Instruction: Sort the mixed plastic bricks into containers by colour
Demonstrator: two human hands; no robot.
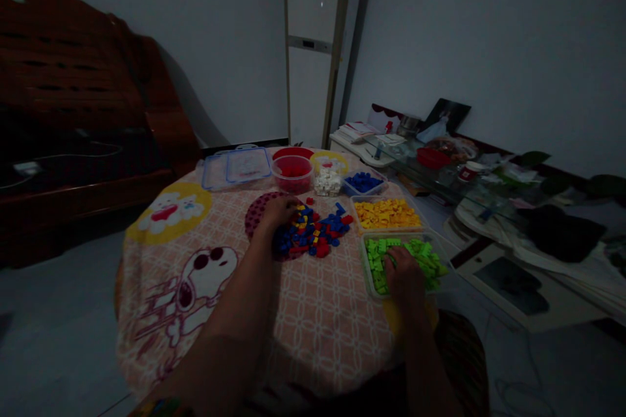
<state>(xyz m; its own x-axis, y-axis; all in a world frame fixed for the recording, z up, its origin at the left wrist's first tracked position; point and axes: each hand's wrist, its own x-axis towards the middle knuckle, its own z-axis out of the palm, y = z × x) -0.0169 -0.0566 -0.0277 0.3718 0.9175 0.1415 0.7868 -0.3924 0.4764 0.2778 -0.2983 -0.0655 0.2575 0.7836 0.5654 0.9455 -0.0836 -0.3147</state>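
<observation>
My left hand (280, 212) is at the left edge of a loose pile of blue, red and yellow blocks (313, 231); its fingers are bent onto the pile, and what they hold, if anything, is hidden. My right hand (403, 270) reaches over the box of green blocks (379, 267), fingers curled down among the pieces; its fingertips are too dark to make out. Behind the green box stands a box of yellow blocks (386, 214), then a box of blue blocks (362, 182). White blocks (327, 182) are heaped beside a round red tub (292, 172).
Clear lids with blue rims (237, 166) lie at the back left of the round table, on its patterned cloth (323, 319). A cluttered glass side table (415, 159) stands to the right. A wooden bench (83, 78) is at the left, a tall white cabinet (313, 91) behind.
</observation>
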